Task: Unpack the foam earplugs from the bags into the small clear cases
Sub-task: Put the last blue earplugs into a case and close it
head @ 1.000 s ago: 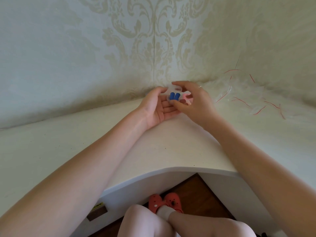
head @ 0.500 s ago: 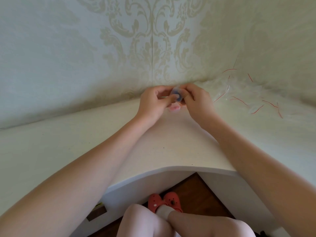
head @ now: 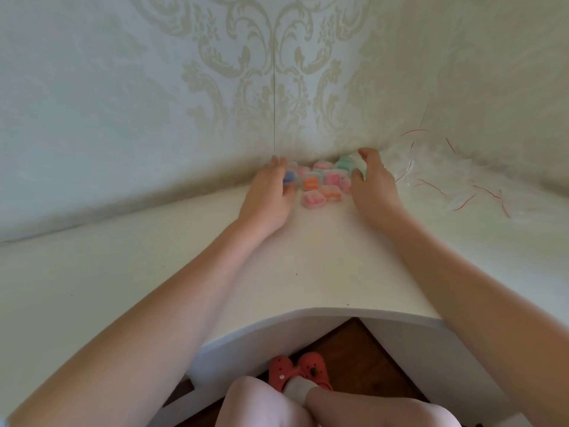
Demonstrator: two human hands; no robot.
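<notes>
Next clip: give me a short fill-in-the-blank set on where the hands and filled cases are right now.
1. The filled cases sit clustered on the white desk between the two ____.
2. The case at the left hand holds ____ earplugs.
3. The empty bags with red strips lie to the ____ of the right hand.

Missing words: hands; blue; right

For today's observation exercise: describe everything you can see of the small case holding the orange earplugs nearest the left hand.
The orange case is a small, squarish clear plastic box with rounded corners, seemingly closed, holding orange foam earplugs. It lies flat on the white desk at the left of a huddle of similar cases near the wall corner. A blue case lies just left of it, a pink case in front. The left hand is beside it; contact cannot be told.
</notes>
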